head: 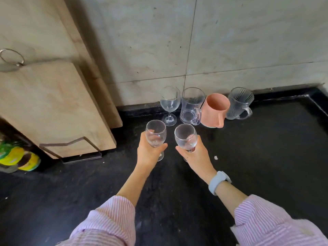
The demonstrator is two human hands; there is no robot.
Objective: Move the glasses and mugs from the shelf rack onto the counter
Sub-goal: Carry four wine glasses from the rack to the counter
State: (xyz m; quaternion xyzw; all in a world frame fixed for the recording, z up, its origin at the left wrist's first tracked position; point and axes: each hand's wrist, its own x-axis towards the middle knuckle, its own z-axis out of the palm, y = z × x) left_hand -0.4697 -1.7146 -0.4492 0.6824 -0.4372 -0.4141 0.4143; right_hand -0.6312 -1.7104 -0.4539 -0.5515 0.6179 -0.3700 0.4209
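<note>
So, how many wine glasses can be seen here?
3. One wine glass stands on the counter by the wall, one is in the left hand, one in the right hand. None seems hidden.

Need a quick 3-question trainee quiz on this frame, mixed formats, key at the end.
1. True or false: the pink mug stands at the right end of the row by the wall.
2. What does the left hand hold? A) a clear mug B) a wine glass C) nothing
3. How many vessels stand on the counter along the wall, untouched by either hand?

Key
1. False: a ribbed glass mug is further right.
2. B: a wine glass; the right hand holds another.
3. Four.
</note>
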